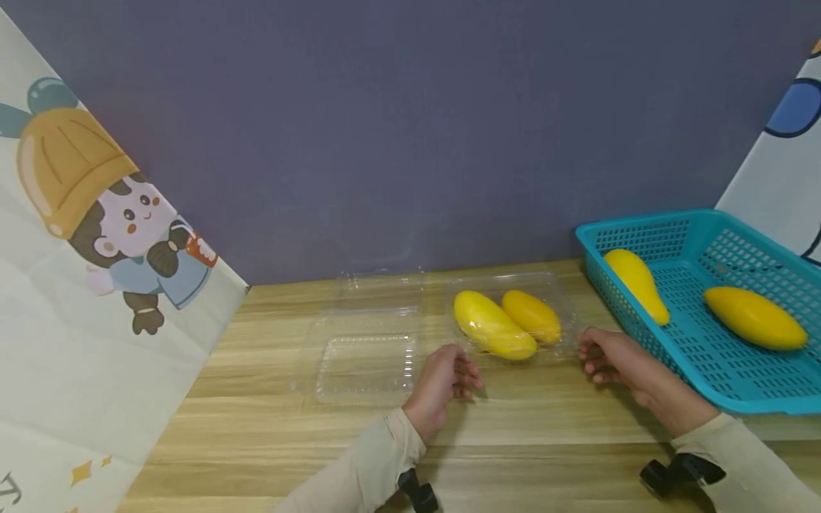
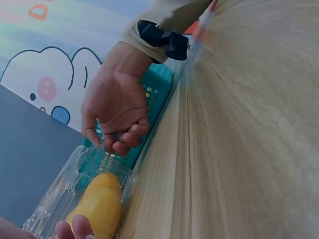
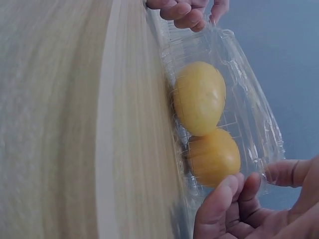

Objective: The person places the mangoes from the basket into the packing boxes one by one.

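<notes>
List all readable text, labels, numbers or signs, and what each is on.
"D", orange, on the right sheet, left wrist view; the next letter is cut off.
Dark mark at the left sheet's lower edge, head view: cut off, unreadable.
None visible on fruit, boxes or basket.

One high, two low

Head view looks forward and down over table (image 1: 256, 427), box (image 1: 556, 293) and basket (image 1: 689, 345). Left wrist view, low, close and tipped sideways, faces the right hand (image 2: 117, 107); right wrist view mirrors it toward the left hand (image 3: 177, 11). All share the box.
</notes>
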`<state>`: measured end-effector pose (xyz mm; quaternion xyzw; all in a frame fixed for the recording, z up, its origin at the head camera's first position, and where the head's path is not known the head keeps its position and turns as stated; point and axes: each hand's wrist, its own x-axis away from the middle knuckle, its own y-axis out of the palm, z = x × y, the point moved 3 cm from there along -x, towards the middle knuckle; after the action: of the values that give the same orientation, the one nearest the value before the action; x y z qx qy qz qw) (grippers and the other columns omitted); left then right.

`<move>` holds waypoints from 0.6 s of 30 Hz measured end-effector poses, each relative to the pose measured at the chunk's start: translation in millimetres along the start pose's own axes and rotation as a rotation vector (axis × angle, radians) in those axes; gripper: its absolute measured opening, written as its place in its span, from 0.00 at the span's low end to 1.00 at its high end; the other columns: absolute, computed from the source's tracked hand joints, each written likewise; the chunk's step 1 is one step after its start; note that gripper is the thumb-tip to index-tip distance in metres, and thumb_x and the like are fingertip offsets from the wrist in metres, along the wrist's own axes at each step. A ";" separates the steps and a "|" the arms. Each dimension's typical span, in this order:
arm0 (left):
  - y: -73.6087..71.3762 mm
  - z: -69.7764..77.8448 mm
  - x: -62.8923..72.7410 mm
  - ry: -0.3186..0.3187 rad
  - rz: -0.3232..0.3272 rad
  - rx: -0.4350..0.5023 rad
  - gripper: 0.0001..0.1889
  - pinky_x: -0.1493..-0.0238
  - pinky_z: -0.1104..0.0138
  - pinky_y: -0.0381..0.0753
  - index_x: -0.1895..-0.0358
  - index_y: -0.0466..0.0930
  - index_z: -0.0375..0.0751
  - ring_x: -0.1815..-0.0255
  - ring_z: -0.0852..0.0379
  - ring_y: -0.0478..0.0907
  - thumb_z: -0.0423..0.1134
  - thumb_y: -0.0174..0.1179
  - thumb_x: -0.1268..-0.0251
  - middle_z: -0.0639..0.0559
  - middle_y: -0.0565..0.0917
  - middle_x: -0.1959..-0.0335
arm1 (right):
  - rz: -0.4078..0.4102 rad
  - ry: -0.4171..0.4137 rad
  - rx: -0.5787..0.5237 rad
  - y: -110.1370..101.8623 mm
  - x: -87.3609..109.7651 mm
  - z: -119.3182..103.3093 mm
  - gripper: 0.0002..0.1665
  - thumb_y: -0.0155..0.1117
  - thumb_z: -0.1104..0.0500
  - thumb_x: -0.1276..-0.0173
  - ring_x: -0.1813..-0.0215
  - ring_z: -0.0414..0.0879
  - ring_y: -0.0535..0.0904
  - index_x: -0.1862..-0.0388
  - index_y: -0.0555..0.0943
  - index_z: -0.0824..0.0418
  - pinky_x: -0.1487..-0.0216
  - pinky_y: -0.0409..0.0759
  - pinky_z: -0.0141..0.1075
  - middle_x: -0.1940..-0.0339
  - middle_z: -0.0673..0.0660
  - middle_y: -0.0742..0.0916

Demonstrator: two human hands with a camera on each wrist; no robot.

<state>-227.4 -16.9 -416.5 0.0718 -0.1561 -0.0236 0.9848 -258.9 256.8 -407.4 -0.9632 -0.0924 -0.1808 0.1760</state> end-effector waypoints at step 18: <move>-1.1 -0.9 -2.8 -0.031 -0.027 -0.024 0.13 0.74 0.71 0.74 0.71 0.74 0.43 0.76 0.59 0.78 0.43 0.44 0.30 0.54 0.80 0.75 | 0.006 -0.022 0.005 0.4 -2.0 0.7 0.18 0.43 0.53 0.26 0.71 0.38 0.76 0.65 0.76 0.63 0.69 0.81 0.33 0.72 0.48 0.79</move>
<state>-229.8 -17.6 -418.4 0.0617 -0.1701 -0.0396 0.9827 -260.4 256.5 -408.8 -0.9650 -0.0918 -0.1695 0.1778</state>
